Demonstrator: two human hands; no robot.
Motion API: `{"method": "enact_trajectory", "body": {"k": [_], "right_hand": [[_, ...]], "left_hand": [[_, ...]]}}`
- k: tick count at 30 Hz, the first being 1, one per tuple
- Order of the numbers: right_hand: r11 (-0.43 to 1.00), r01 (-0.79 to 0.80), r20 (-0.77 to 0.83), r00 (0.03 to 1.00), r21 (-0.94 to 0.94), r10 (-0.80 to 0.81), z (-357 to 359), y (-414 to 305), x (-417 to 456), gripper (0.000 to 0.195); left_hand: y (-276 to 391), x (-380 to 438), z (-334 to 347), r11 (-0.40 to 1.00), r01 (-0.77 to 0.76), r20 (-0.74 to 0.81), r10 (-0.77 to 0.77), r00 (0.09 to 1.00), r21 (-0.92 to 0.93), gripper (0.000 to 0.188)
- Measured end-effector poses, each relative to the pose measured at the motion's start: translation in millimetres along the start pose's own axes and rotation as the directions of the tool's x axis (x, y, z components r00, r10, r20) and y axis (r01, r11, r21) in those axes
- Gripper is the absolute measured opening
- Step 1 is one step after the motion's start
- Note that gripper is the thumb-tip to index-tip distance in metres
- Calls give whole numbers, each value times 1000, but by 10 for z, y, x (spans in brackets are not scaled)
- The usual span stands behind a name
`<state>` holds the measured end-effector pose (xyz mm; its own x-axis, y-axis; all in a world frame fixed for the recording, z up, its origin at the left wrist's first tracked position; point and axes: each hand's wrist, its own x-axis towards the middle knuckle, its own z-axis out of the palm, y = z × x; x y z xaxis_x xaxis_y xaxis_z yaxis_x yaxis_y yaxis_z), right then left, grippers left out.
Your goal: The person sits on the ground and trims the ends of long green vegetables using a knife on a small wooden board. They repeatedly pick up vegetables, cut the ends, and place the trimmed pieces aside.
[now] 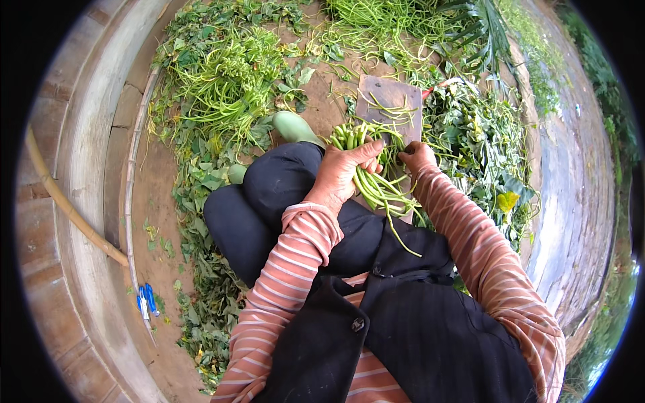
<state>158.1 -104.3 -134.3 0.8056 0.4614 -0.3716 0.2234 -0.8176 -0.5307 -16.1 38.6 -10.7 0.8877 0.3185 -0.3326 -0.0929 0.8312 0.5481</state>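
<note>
My left hand (pixel 347 169) is wrapped around a bundle of long green leaf stems (pixel 375 191). Their thick ends show above my thumb, and the thin ends hang down over my lap. At the bundle's right side, my right hand (pixel 418 155) has its fingers pinched together on a few of the stems; its fingertips are partly hidden. Under and beyond both hands lies a worn wooden board (pixel 390 88), with several loose stems (pixel 390 112) strewn across it.
A heap of cut stems (pixel 232 80) lies at the upper left, another stem pile (pixel 383 20) at the top. Wilted leaves (pixel 478 146) are heaped on the right. At left are a bamboo pole (pixel 133 166) and blue-handled cutters (pixel 147 301). A green boot (pixel 295 127) is near the board.
</note>
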Motion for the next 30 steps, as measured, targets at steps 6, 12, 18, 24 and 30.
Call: {"method": "enact_trajectory", "body": {"k": [6, 12, 18, 24, 30], "right_hand": [[870, -52, 29, 999, 491, 44, -147, 79, 107, 17], [619, 9, 97, 986, 785, -138, -591, -354, -307, 11], [480, 277, -7, 872, 832, -489, -608, -570, -740, 9], [503, 351, 71, 762, 790, -643, -452, -444, -900, 13], [622, 510, 88, 727, 594, -681, -518, -494, -942, 16]], "left_hand": [[-15, 15, -18, 999, 49, -4, -49, 999, -14, 19], [-56, 59, -75, 999, 33, -17, -33, 999, -40, 18], [-69, 79, -116, 996, 9, -106, -18, 994, -85, 20], [-41, 81, -94, 989, 17, -88, -30, 996, -145, 24], [-43, 65, -110, 986, 25, -59, -35, 998, -164, 20]]}}
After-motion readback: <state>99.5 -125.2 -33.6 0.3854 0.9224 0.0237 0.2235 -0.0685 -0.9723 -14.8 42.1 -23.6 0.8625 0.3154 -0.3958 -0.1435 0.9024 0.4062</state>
